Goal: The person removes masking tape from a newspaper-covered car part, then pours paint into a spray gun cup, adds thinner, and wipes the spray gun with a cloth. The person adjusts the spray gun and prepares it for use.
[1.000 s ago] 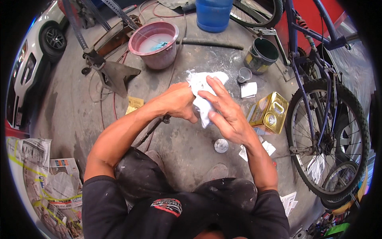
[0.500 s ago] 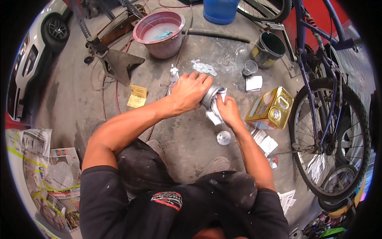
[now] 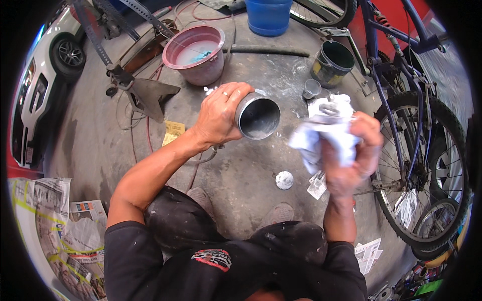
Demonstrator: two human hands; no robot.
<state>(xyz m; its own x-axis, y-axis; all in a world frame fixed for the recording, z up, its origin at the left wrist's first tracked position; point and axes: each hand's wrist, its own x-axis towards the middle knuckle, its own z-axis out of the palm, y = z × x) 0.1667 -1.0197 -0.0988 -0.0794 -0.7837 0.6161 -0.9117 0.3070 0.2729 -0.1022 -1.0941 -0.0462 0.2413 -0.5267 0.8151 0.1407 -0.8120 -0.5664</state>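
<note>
My left hand (image 3: 221,115) grips a small round metal can (image 3: 257,118), tilted so its open mouth faces up at me; the inside looks grey and smeared. My right hand (image 3: 351,155) is raised to the right of the can, closed around a crumpled white rag (image 3: 321,135). Rag and can are apart. Below them on the concrete floor lies a round metal lid (image 3: 284,180).
A pink bucket (image 3: 197,47) holding liquid stands at the far left, a blue bucket (image 3: 268,15) at the top, a dark paint can (image 3: 334,62) and a small metal cup (image 3: 311,89) beyond. A bicycle (image 3: 416,150) stands right. Newspapers (image 3: 55,226) lie at lower left, a white car (image 3: 40,85) far left.
Both hands were together with the rag pressed on the can. Now the right hand has pulled the rag away to the right and the left hand has lifted and tilted the can up.
</note>
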